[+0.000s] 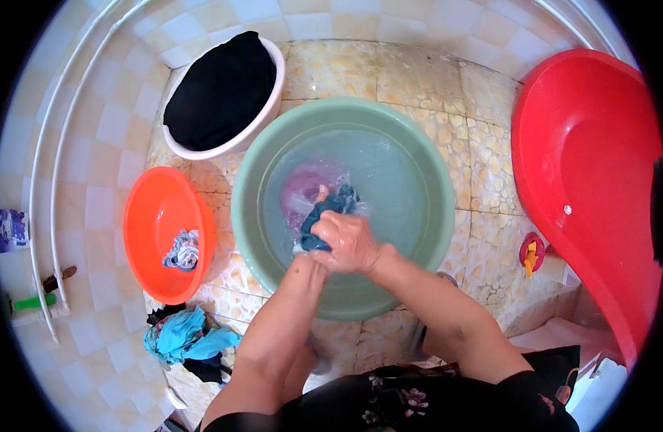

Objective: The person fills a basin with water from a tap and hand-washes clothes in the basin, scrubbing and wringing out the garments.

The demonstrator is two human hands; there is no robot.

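A wet, dark teal cloth (323,216) is bunched between my hands over the large green basin (252,158) of water. My right hand (344,239) is closed round the cloth, with its knuckles up. Close against it, my left hand (313,262) also grips the cloth, its fingers mostly hidden behind the right hand and the fabric. Water splashes about the cloth. Just beyond it, a round purple shape (303,183) shows in the water; what it is I cannot make out.
An orange basin (138,216) with a patterned cloth (182,250) stands left. Behind it, a white tub (277,72) holds black fabric (223,93). Turquoise clothes (180,337) lie on the floor at lower left. A large red tub (598,158) leans at right.
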